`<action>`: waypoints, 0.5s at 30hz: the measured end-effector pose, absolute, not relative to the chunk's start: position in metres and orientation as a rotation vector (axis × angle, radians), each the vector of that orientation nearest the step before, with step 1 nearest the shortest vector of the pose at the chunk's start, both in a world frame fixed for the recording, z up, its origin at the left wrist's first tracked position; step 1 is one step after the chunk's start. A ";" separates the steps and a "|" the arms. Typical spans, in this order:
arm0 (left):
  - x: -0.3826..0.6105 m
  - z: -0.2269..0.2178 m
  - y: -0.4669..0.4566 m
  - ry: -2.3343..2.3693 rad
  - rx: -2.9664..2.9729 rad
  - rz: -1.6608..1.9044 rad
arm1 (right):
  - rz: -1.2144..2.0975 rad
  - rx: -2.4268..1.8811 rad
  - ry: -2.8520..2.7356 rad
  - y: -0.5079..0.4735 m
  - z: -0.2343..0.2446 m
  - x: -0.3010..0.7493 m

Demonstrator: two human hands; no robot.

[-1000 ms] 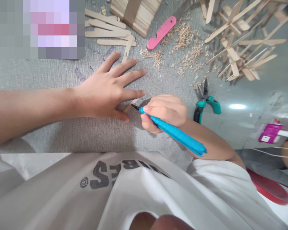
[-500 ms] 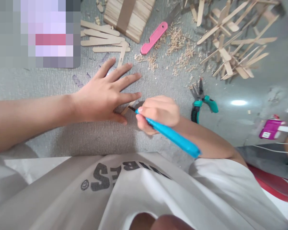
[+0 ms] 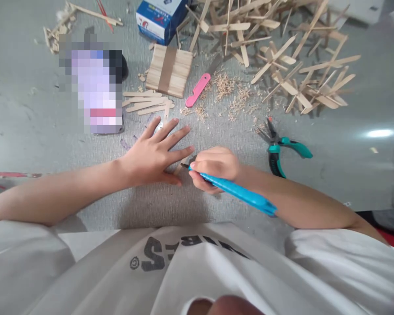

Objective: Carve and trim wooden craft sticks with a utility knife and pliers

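You were mid-cut, by the look of it. Your left hand [image 3: 154, 155] lay flat and open on the grey textured surface [image 3: 36, 131], fingers spread, pinning a wooden craft stick [image 3: 178, 167]. Only a short end of the stick showed, between thumb and forefinger. Your right hand [image 3: 216, 168] had its grip closed pen-fashion around a blue craft knife [image 3: 243, 195], with the dark blade tip touching that exposed end.

The next move called for a short, controlled stroke with firm downward pressure from the flat hand. The blade sat just beside your left thumb and fingertips, so a slip would have been the risk.

The knife's long axis ran from the lower right, alongside your right forearm, up and to the left. Its tip pointed leftward at your left hand. The stick's end slanted across that line, but most of its length was hidden under your palm.

Further off lay a pink-handled knife [image 3: 198, 89], wood shavings [image 3: 231, 94], a banded bundle of sticks [image 3: 169, 70] and teal pliers [image 3: 282, 148].
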State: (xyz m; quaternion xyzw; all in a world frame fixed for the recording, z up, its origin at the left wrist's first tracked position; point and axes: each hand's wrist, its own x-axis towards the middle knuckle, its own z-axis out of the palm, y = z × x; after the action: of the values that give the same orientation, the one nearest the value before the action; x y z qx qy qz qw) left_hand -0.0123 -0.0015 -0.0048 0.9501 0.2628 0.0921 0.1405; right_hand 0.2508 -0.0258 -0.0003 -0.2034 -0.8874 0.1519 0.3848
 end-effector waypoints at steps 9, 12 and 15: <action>-0.012 -0.001 -0.001 0.757 2.713 0.257 | 0.370 -0.538 -2.237 -0.027 0.001 0.248; -0.013 -0.001 -0.001 0.742 2.715 0.244 | 0.347 -0.520 -2.246 -0.028 0.001 0.248; -0.013 -0.001 -0.001 0.749 2.713 0.225 | 0.348 -0.532 -2.251 -0.028 0.001 0.248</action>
State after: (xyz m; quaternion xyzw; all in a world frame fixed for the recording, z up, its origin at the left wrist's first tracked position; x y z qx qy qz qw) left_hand -0.0133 -0.0014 -0.0015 0.9487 0.2620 0.0787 0.1585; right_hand 0.2475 -0.0277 0.0005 -0.2093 -0.8858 0.1368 0.3909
